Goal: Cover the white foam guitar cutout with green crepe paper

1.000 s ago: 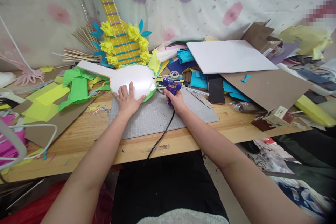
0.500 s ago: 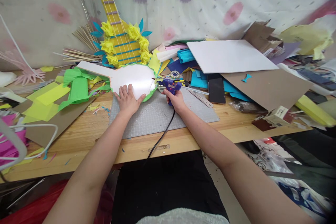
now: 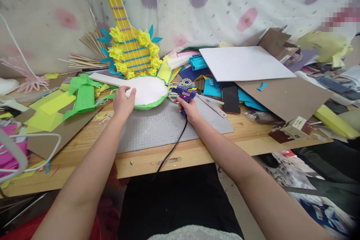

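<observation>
A white guitar-shaped foam board point(image 3: 150, 89) with green crepe paper round its edge lies at the back of the grey cutting mat point(image 3: 152, 129). My left hand point(image 3: 124, 101) grips it where the neck meets the body, thumb on top, the other fingers partly hidden. In my right hand point(image 3: 189, 108) is a blue hot glue gun point(image 3: 184, 93), its nozzle pointing left beside the board's right edge. A black cord point(image 3: 174, 150) runs down from its handle. Green crepe paper point(image 3: 85, 93) trails from the board's left side.
Behind stands a yellow paper guitar point(image 3: 135, 54) with yellow flowers. To the right are a steel ruler point(image 3: 215, 107), a black phone point(image 3: 230, 97), a white board point(image 3: 244, 63) and brown cardboard point(image 3: 284, 95). Yellow paper sheets point(image 3: 49, 107) lie at the left.
My left hand has gone from lying flat on the white board to gripping its left edge. The board has shifted slightly right. The glue gun stays almost in place.
</observation>
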Available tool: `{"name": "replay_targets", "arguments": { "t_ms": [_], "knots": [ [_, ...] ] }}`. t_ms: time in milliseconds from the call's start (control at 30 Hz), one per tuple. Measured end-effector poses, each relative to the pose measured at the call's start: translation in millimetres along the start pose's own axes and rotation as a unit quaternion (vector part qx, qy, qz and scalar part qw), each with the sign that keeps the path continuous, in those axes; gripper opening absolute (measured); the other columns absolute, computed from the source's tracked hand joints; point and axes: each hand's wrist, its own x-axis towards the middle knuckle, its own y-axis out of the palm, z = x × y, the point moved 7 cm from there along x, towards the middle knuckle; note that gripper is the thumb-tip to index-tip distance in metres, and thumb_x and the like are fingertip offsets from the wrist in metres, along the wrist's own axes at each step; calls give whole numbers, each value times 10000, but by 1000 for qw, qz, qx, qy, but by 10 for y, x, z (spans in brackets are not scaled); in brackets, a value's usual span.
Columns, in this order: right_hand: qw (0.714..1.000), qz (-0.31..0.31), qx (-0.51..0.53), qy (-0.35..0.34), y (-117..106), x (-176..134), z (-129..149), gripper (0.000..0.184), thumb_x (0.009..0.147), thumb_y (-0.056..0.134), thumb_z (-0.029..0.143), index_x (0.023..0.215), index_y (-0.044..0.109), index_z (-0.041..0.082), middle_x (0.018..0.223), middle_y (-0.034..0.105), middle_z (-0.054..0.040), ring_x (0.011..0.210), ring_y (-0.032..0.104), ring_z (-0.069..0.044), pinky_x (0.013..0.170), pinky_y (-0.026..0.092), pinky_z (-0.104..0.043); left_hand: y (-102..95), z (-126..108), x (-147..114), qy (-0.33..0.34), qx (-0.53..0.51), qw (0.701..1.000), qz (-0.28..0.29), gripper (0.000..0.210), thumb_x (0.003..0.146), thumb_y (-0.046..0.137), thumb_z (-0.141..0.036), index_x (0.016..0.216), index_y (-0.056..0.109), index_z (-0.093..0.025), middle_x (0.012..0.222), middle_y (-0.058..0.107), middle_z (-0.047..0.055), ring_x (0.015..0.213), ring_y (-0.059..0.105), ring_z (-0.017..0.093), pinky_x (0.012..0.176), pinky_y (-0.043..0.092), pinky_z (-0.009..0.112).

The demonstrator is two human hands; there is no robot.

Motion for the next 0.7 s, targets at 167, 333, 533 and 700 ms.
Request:
{"name": "replay_targets", "arguments": {
  "t_ms": [167, 333, 533, 700],
  "knots": [
    [1000, -6, 3, 8, -12, -16, 18, 373, 605, 723, 528, 726, 582, 204, 662, 610, 1, 464, 391, -69, 423, 383, -239, -330, 105, 208, -55, -15, 998, -13, 298, 845, 418, -442, 736, 555, -201, 734, 611, 24, 699, 548, 167, 670, 416, 291],
    [1000, -13, 16, 10, -34, -13, 16, 344, 596, 727, 498, 705, 590, 201, 665, 620, -3, 462, 390, -68, 411, 370, -233, -370, 159, 272, -55, 8, 998, 16, 387, 851, 376, -488, 608, 493, -210, 544, 469, 0, 569, 463, 161, 578, 337, 300],
    [999, -19, 28, 10, -49, -12, 34, 331, 598, 722, 463, 729, 574, 197, 713, 650, 0, 459, 404, -58, 412, 370, -225, -262, 114, 315, -20, 9, 998, 61, 240, 851, 367, -349, 664, 449, -223, 698, 551, 28, 702, 515, 191, 666, 387, 316],
    [999, -25, 25, 7, -66, -7, 61, 316, 614, 712, 450, 742, 575, 195, 730, 654, 4, 457, 407, -52, 414, 372, -219, -244, -10, 306, -2, 54, 995, 86, 222, 831, 404, -357, 667, 467, -220, 646, 528, 17, 669, 503, 188, 633, 371, 302]
  ]
}}
